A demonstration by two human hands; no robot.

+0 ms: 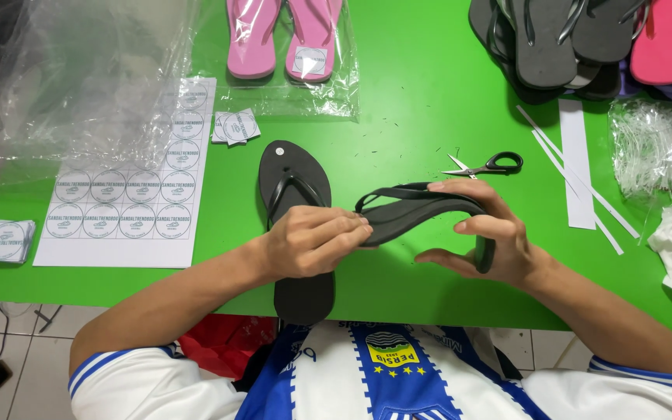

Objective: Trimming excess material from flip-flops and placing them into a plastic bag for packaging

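The person sat at a green table with both bare hands raised just above it. The left hand was closed around one end of a black flip-flop, fingers curled over the edge of the sole. The right hand gripped the opposite end, thumb beneath and fingers arched over the top, so that the sole was bent into a shallow arch between the two hands. The strap of this sandal faced away from the person.

A second black flip-flop lay flat on the table, directly under the left hand, strap upward, its heel end overhanging the near table edge.

Small black-handled scissors lay just beyond the right hand, apart from it. White paper strips lay to the right of the scissors. A sheet of round labels lay to the left of the flat sandal, with a small stack of cut labels near its upper corner and another stack at the far left.

A pair of pink flip-flops in a clear bag rested at the far edge. A pile of dark and pink flip-flops occupied the far right corner. Crumpled clear plastic bags covered the far left corner
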